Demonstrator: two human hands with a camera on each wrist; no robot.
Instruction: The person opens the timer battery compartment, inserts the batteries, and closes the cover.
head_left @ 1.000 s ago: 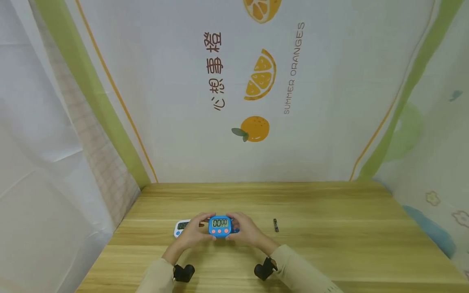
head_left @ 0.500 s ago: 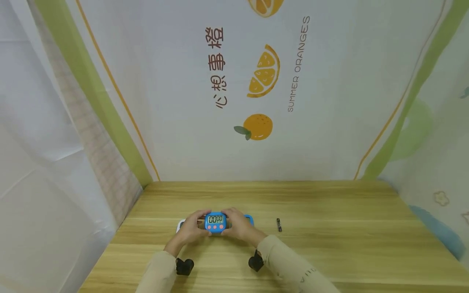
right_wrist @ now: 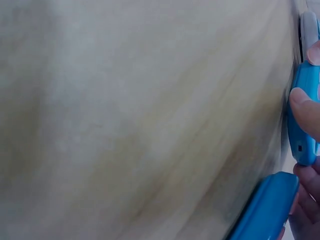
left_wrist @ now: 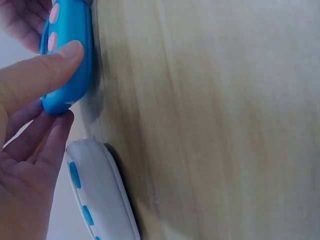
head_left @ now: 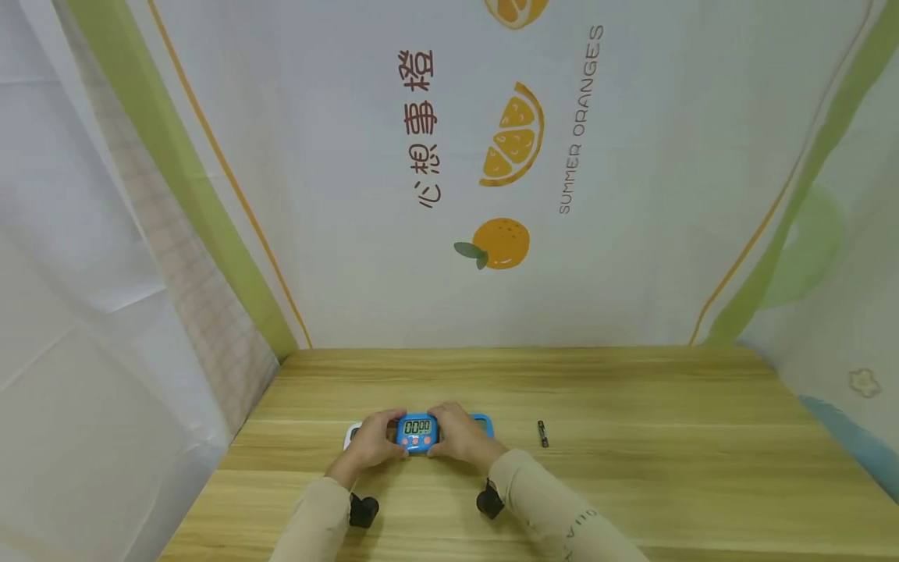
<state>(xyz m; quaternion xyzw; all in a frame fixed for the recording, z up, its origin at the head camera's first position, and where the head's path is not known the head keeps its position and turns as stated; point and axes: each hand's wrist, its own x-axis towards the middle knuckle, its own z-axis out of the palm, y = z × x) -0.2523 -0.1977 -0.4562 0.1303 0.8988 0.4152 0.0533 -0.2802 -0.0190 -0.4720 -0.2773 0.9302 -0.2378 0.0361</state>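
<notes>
Both hands pinch a blue digital timer (head_left: 417,434) by its two ends, low over the wooden table. Its screen reads 00 00 above a row of pink buttons. In the left wrist view, the left hand (head_left: 375,441) has its thumb on the timer's (left_wrist: 75,30) buttoned face and fingers around the end. The right hand (head_left: 460,439) grips the opposite end, thumb along the casing. A white timer (left_wrist: 102,187) with blue buttons lies beside the left hand, mostly hidden behind it from above. Another blue timer (right_wrist: 265,210) lies by the right hand, partly covered in the head view.
A small dark battery-like cylinder (head_left: 543,434) lies on the wooden table (head_left: 632,468), right of the hands. A white curtain (head_left: 351,273) printed with oranges hangs along the table's back edge, and more cloth hangs at both sides.
Both hands have shifted slightly left along the table with the blue timer. More of the second blue timer now shows past the right hand, and less of the white one. The head view has turned slightly.
</notes>
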